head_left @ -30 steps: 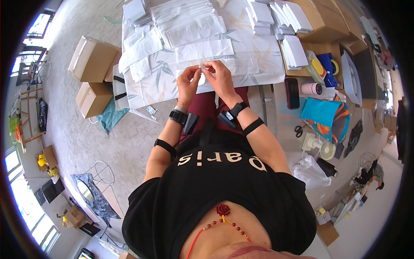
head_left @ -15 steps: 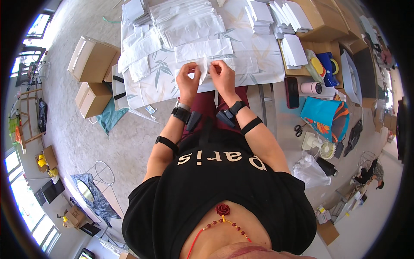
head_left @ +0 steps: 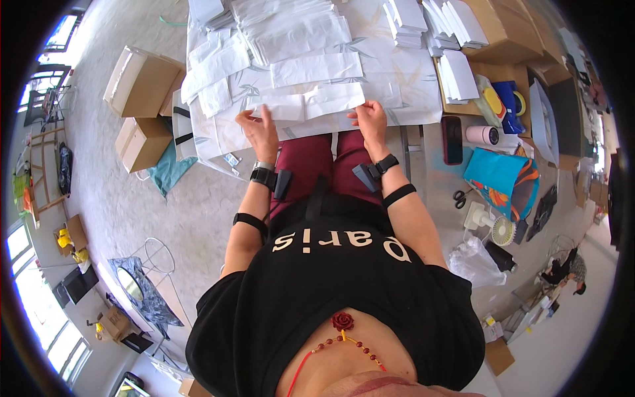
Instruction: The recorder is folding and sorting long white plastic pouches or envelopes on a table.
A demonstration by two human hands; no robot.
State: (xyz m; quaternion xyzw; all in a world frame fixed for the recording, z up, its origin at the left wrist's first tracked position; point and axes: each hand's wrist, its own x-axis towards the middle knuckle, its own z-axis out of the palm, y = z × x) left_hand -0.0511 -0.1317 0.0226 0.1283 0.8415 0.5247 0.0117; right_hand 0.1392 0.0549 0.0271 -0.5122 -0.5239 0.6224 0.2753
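A long, thin white paper-like strip [head_left: 334,99] with a crease near its middle stretches between my hands at the table's near edge. My right hand [head_left: 372,126] pinches its right end between thumb and fingertips. At the other end, my left hand [head_left: 261,135] has its fingers apart, beside or lightly touching the strip's left part. Just beyond lies another flat white strip [head_left: 316,69]. A large layered pile of similar white strips [head_left: 291,33] covers the far middle of the table, with more loose strips [head_left: 215,69] at the left.
The table has a leaf-patterned cloth [head_left: 390,66]. At the right are stacks of folded white paper [head_left: 458,76], a cardboard tray, a phone [head_left: 452,140], a pink bottle [head_left: 481,135], a blue bag [head_left: 491,175], scissors [head_left: 459,198] and a small fan [head_left: 501,229]. Cardboard boxes [head_left: 142,79] stand left.
My hands have moved apart from close together at the middle to either end of the strip. The strip, bunched upright between them before, now lies spread out. My left fingers have opened.
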